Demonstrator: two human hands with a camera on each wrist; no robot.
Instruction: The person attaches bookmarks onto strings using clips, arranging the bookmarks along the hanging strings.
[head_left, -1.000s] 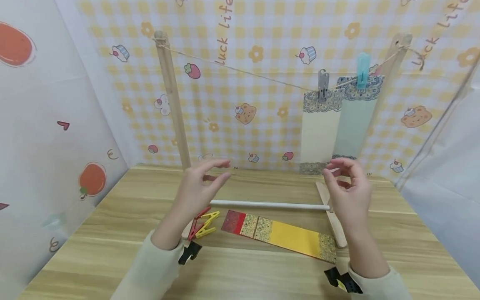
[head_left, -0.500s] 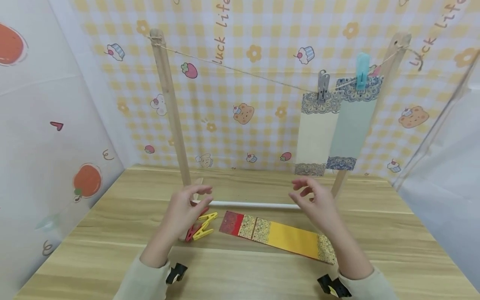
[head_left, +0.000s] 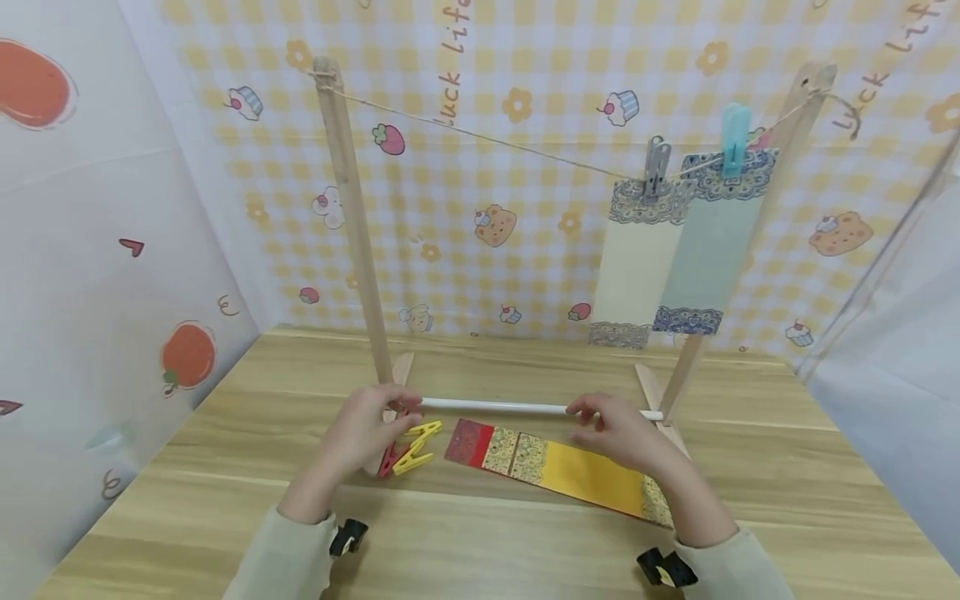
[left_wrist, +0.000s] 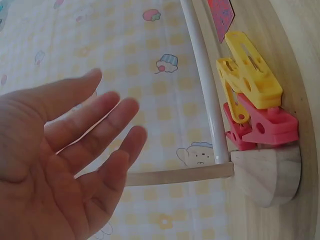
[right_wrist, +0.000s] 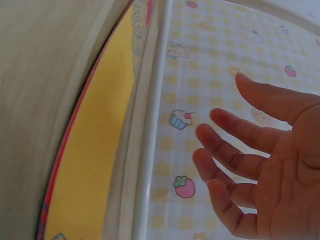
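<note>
My left hand (head_left: 372, 419) hovers low over the table, open with relaxed fingers, just left of a yellow clothes peg (head_left: 417, 444) and a red peg (head_left: 389, 459) lying together by the stand's left foot. In the left wrist view the left hand (left_wrist: 85, 150) holds nothing, and the yellow peg (left_wrist: 250, 75) lies on the red peg (left_wrist: 260, 127). My right hand (head_left: 611, 427) is open above a long red-and-yellow paper strip (head_left: 555, 467) lying flat. The right wrist view shows the right hand's spread fingers (right_wrist: 240, 165) beside that strip (right_wrist: 95, 150).
A wooden stand with two posts (head_left: 352, 217) and a white bottom rod (head_left: 495, 406) carries a string. A grey peg (head_left: 656, 167) holds a cream strip (head_left: 633, 267) and a blue peg (head_left: 735, 129) a teal strip (head_left: 708, 250). Patterned walls enclose the wooden table (head_left: 187, 500).
Both hands came down from in front of the stand to just above the table. The left moved toward the pegs and the right moved left over the paper strip.
</note>
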